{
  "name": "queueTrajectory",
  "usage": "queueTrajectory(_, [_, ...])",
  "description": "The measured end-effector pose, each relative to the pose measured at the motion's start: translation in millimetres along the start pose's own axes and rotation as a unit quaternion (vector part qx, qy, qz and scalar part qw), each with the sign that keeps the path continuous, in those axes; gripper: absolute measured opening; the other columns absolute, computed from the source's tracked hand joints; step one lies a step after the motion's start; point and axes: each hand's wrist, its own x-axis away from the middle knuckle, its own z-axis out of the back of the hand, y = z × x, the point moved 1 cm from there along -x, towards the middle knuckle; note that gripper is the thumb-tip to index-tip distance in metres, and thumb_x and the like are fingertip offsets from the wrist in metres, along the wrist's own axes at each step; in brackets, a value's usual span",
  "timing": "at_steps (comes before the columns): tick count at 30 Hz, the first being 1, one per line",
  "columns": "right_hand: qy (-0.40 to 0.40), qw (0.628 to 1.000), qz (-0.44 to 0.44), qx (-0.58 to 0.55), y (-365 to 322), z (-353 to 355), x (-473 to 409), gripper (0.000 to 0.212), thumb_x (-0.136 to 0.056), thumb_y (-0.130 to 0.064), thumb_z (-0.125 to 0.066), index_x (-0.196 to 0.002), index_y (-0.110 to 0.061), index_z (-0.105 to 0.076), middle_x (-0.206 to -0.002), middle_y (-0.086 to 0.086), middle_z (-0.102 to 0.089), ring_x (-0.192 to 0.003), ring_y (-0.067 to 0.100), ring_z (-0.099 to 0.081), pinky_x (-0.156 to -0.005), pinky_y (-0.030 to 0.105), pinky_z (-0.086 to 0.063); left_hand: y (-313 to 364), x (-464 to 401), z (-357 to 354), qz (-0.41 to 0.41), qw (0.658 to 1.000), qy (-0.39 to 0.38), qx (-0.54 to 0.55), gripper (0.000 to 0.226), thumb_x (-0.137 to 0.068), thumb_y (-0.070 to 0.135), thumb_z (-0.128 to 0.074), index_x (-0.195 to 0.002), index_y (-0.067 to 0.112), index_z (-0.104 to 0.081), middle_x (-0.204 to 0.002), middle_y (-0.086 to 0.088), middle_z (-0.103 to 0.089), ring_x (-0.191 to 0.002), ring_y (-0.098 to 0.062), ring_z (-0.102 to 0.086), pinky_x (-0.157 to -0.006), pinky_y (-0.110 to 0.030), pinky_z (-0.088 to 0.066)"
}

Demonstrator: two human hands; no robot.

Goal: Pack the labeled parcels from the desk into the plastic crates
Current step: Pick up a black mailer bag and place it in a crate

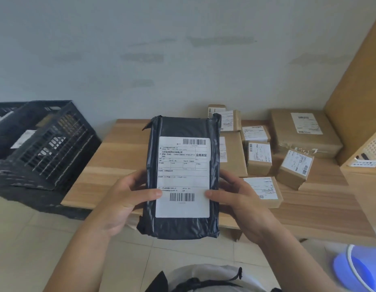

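I hold a black plastic-wrapped parcel point(180, 127) upright in front of me, its white shipping label facing me. My left hand point(124, 199) grips its left edge with the thumb on the label. On the other side, my right hand point(239, 197) grips the right edge, thumb also on the label. Several brown labeled parcels point(258, 157) lie on the wooden desk point(115, 157) behind and to the right. Two black plastic crates point(48, 142) stand at the left, with a white-labeled item visible inside the nearer one.
A tall wooden panel point(355, 85) and a shelf holding a pale perforated basket point(372, 148) border the desk at the right. A blue round object point(360, 270) sits at the lower right. Pale tiled floor lies below, between the desk and the crates.
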Motion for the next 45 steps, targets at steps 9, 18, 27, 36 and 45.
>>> queueTrajectory(9, [-0.088, 0.993, -0.044, 0.067, 35, -116, 11, 0.049, -0.086, 0.006, -0.069, -0.129, -0.017, -0.067, -0.118, 0.009, -0.076, -0.11, 0.032, -0.073, -0.095, 0.049, -0.058, -66, 118, 82, 0.015, 0.989, 0.127, 0.081, 0.066, -0.062, 0.01, -0.088, -0.125, 0.02, -0.069, -0.119, 0.001, -0.077, -0.108, -0.022, -0.074, -0.075, -0.029, -0.061])
queueTrajectory(18, [-0.188, 0.973, -0.055, 0.118, 79, -237, 42, 0.057, -0.074, -0.006, -0.077, -0.13, -0.017, -0.069, -0.122, 0.01, -0.075, -0.111, 0.033, -0.072, -0.097, 0.051, -0.055, -120, 243, 152, 0.011, 0.96, 0.239, 0.143, 0.078, -0.057, 0.029, -0.084, -0.132, 0.017, -0.066, -0.124, -0.002, -0.075, -0.111, -0.027, -0.073, -0.089, -0.044, -0.056])
queueTrajectory(27, [-0.237, 0.956, -0.072, 0.154, 118, -333, 59, 0.049, -0.091, 0.004, -0.063, -0.128, -0.027, -0.07, -0.119, 0.006, -0.077, -0.108, 0.029, -0.074, -0.09, 0.043, -0.056, -159, 319, 206, 0.026, 0.937, 0.296, 0.182, 0.055, -0.073, 0.009, -0.075, -0.126, 0.017, -0.069, -0.118, -0.002, -0.077, -0.105, -0.025, -0.075, -0.077, -0.029, -0.062])
queueTrajectory(36, [-0.238, 0.952, -0.074, 0.177, 124, -399, 6, 0.044, -0.092, 0.004, -0.064, -0.129, -0.017, -0.068, -0.118, 0.008, -0.077, -0.107, 0.032, -0.074, -0.087, 0.043, -0.053, -166, 306, 272, 0.071, 0.917, 0.336, 0.203, 0.042, -0.091, 0.004, -0.071, -0.128, 0.023, -0.066, -0.115, 0.006, -0.078, -0.103, -0.018, -0.075, -0.087, -0.038, -0.061])
queueTrajectory(45, [-0.272, 0.944, -0.106, 0.154, 134, -523, -124, 0.045, -0.09, 0.004, -0.066, -0.129, -0.017, -0.067, -0.118, 0.007, -0.077, -0.105, 0.029, -0.075, -0.08, 0.036, -0.055, -153, 260, 423, 0.084, 0.908, 0.36, 0.197, 0.064, -0.071, 0.018, -0.088, -0.131, 0.025, -0.065, -0.121, 0.005, -0.076, -0.11, -0.022, -0.073, -0.098, -0.047, -0.056])
